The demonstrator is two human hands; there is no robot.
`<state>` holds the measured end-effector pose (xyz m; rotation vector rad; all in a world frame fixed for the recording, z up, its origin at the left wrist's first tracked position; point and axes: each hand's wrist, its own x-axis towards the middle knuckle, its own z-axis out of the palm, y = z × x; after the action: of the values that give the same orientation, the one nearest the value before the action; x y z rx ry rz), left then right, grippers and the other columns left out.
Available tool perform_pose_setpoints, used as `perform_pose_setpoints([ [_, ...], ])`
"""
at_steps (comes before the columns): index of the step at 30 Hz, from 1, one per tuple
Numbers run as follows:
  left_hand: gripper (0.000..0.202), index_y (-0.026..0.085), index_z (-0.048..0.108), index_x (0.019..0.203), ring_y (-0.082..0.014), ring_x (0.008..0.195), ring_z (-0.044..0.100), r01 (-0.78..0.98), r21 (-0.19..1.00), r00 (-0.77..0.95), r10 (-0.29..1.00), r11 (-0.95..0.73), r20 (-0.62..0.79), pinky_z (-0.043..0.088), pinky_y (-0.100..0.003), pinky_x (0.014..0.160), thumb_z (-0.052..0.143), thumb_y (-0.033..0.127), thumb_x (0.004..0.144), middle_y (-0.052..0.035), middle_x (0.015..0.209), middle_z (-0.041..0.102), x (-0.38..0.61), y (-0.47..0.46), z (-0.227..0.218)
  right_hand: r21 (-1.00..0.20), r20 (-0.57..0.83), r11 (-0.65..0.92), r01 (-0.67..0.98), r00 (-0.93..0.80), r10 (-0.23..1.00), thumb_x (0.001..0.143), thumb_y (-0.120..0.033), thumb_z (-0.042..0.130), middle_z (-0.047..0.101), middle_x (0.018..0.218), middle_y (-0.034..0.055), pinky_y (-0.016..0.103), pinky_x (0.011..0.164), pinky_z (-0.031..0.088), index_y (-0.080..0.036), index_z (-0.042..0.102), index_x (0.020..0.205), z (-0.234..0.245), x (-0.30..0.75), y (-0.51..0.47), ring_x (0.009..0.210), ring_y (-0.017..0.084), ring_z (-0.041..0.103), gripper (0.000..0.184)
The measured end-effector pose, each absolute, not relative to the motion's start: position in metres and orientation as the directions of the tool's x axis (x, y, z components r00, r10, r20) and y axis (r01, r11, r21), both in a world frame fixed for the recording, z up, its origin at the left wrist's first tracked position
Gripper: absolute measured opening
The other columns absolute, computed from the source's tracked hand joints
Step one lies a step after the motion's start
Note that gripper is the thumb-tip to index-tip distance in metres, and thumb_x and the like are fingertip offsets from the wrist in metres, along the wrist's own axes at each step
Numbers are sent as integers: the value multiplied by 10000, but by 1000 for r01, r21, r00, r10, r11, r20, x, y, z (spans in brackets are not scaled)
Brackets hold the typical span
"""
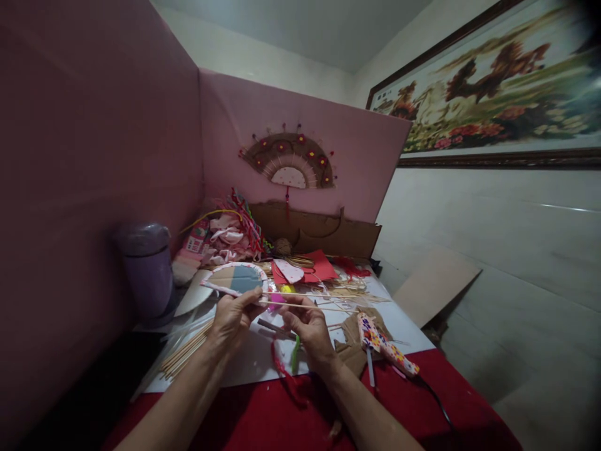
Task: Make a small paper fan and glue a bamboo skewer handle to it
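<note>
My left hand (237, 311) is closed on the lower right corner of a half-round cardboard piece (225, 279), with the thumb on top. The piece has a pale patterned rim and a grey-blue patch. Two thin wooden sticks (335, 307) reach rightward from that corner. My right hand (310, 327) is closed around the lower stick, its fingers partly hiding it. Below the hands lie a dark rod (277, 327), a green fuzzy strip (295, 354) and a red ribbon (280, 363). A pink packet (275, 300) shows between the hands.
A flower-patterned glue gun (385, 346) rests on torn cardboard (350, 343) at the right. Bundled sticks (188, 349) lie left, near a purple bin (148, 272). Red paper (322, 266) and pink cloth (226, 235) are behind. A decorated fan (288, 156) hangs on the pink panel.
</note>
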<state>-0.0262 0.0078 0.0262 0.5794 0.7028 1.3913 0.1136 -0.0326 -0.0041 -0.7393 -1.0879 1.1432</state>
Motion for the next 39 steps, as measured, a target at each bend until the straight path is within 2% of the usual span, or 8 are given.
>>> perform_pose_setpoints([
  [8, 98, 69, 628, 552, -127, 510, 601, -663, 742, 35, 994, 99, -102, 551, -227, 524, 646, 9, 628, -61, 547, 645, -26, 9, 29, -884, 322, 326, -335, 69, 944, 669, -358, 734, 623, 674, -13, 199, 449, 436, -173, 592, 914, 2, 113, -32, 492, 80, 492, 338],
  [12, 136, 73, 611, 529, -122, 500, 602, -660, 745, 3, 991, 100, -130, 547, -209, 501, 624, -12, 634, -52, 543, 641, -26, 11, 29, -881, 338, 352, -317, 99, 936, 674, -420, 717, 625, 661, -6, 203, 442, 417, -162, 585, 916, 1, 115, -29, 464, 77, 484, 378],
  [16, 119, 67, 625, 554, -122, 519, 609, -653, 751, 25, 994, 96, -106, 559, -220, 537, 624, -7, 647, -60, 557, 652, -26, 12, 28, -877, 355, 372, -304, 113, 928, 675, -478, 696, 618, 641, -4, 199, 441, 401, -152, 594, 915, 2, 116, -29, 456, 75, 480, 418],
  [24, 111, 75, 601, 546, -130, 500, 609, -653, 753, -10, 993, 81, -116, 550, -232, 513, 662, 7, 610, -48, 530, 641, -23, 10, 27, -905, 335, 378, -195, 221, 916, 693, -600, 606, 575, 506, 2, 184, 357, 318, -138, 560, 675, 2, 116, -33, 362, 64, 426, 464],
  [31, 154, 85, 589, 540, -124, 482, 591, -655, 751, 15, 995, 82, -95, 533, -235, 508, 739, 53, 524, -33, 514, 631, -17, 3, 24, -921, 275, 335, -199, 277, 921, 705, -511, 642, 574, 469, 3, 181, 325, 296, -127, 596, 594, -2, 114, -30, 329, 64, 422, 402],
  [39, 154, 81, 581, 543, -128, 502, 589, -667, 740, -12, 991, 89, -130, 530, -241, 503, 734, 60, 538, -44, 540, 637, -15, 0, 25, -929, 258, 322, -184, 303, 917, 679, -429, 697, 566, 461, -15, 173, 311, 280, -133, 582, 572, -1, 113, -31, 315, 55, 408, 335],
])
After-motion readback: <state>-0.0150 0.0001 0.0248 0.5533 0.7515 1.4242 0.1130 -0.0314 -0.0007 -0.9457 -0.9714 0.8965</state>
